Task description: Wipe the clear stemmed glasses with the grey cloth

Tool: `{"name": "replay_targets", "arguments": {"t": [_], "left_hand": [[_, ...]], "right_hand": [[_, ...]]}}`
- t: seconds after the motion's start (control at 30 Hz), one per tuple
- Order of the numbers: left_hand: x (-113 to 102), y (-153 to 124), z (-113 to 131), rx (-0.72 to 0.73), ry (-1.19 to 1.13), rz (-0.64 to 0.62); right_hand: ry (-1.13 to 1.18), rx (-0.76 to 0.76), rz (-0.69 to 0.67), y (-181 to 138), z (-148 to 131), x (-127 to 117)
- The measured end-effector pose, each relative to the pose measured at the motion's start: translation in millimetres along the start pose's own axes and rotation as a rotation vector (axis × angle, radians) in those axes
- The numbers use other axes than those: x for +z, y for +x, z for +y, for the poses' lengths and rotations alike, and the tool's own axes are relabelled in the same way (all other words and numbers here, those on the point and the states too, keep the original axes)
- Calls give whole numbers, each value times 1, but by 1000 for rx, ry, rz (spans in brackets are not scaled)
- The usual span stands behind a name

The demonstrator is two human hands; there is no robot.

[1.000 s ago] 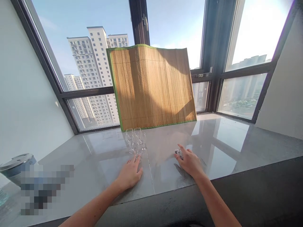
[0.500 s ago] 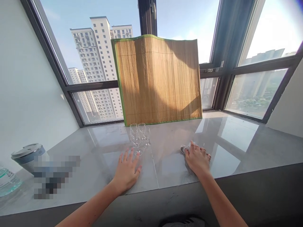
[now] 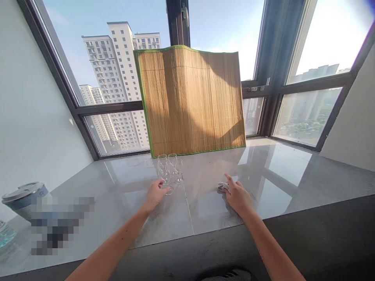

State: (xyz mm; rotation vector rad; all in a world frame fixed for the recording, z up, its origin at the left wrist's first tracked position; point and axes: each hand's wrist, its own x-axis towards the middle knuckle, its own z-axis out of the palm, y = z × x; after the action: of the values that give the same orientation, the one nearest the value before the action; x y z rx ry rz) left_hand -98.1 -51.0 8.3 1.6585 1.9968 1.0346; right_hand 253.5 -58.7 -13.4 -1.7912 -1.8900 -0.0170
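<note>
Stemmed glasses point(image 3: 167, 171) stand upright in a close cluster on the grey window sill point(image 3: 205, 214), at one o'clock from the person's left hand point(image 3: 155, 195); their outlines overlap, so the exact count is unclear. That hand is narrow, its thumb and fingers drawn near each other at the foot of the nearest glass; whether it grips it I cannot tell. At three o'clock from it, the right hand point(image 3: 238, 197) is half curled, forefinger stretched towards eleven o'clock, its thumb side touching a small pale object point(image 3: 224, 187) at ten o'clock; whether that object is gripped or merely touched I cannot tell. A green-edged slatted mat point(image 3: 193, 101) leans on the window at one o'clock from the glasses; a lidded cup point(image 3: 20, 199) sits at nine o'clock from the left hand, well apart, with a clear bottle point(image 3: 5, 234) near the cup at seven o'clock.
</note>
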Motion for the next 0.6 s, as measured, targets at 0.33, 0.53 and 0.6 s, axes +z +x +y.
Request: {"name": "replay_targets", "arguments": {"t": [0.33,0.53,0.6], "left_hand": [[37,-17,52,347,-487,-200],[92,-10,93,516,-419,-262],[101,-7,95,524,-325,-234]], "right_hand": [[102,-9,-8,1,1,-2],[199,-43,57,2,3,1],[248,-55,92,3,3,2]]}}
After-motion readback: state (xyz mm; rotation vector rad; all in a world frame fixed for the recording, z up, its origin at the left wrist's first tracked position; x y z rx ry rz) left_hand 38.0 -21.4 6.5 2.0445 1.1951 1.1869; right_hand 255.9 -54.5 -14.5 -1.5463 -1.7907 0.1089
